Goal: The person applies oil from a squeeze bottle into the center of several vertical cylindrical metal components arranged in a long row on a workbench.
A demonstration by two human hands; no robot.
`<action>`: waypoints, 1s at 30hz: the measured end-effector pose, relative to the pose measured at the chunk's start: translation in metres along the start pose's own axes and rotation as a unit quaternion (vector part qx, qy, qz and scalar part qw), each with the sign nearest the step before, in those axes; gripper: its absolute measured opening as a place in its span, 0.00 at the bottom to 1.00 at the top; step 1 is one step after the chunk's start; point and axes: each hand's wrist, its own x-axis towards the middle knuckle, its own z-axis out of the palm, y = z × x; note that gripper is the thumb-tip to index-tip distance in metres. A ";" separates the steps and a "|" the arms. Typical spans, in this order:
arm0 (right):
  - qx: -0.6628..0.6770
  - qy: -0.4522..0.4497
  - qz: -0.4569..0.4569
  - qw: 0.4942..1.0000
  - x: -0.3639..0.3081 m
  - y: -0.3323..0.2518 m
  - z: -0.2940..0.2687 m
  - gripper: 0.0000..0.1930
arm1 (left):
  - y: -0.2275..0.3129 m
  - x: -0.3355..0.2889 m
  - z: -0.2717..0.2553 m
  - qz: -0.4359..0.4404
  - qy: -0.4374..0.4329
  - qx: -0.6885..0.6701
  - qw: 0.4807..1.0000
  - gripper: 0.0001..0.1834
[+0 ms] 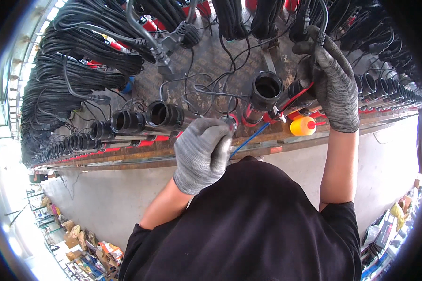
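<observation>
My left hand [202,157], in a grey knit glove, is closed beside the table's near edge. A small round piece with a red rim [232,122] shows at its fingertips; whether the fingers grip it is unclear. My right hand [333,82], gloved alike, is raised at the right with its fingers curled round a black cable [322,21]. Between the hands stands a black-topped cylinder [267,86] with an open mouth and a red lower part. A thin red wire [295,97] runs below my right fingers, next to another dark cylinder partly hidden by the hand.
Rows of black cylinders [160,114] line the table's near edge on both sides. Coiled black cables [79,42] crowd the far and left areas. A yellow bottle with a red cap [301,126] lies near the edge. Loose wires cross the stained tabletop [206,56].
</observation>
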 end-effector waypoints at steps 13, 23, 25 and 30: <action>-0.260 0.012 -0.101 0.960 0.003 0.003 -0.021 0.24 | 0.000 -0.014 -0.007 -0.016 0.015 -0.012 1.000 0.05; -0.007 0.007 0.000 1.000 0.001 0.007 -0.020 0.19 | -0.005 -0.020 -0.012 -0.024 0.032 -0.009 0.999 0.04; 0.011 0.145 0.034 0.989 -0.005 -0.005 0.019 0.24 | -0.006 -0.024 -0.012 -0.025 0.031 -0.013 0.999 0.04; 0.051 -0.043 0.009 0.998 0.003 0.006 -0.017 0.20 | 0.001 -0.027 -0.009 -0.009 0.028 0.002 1.000 0.05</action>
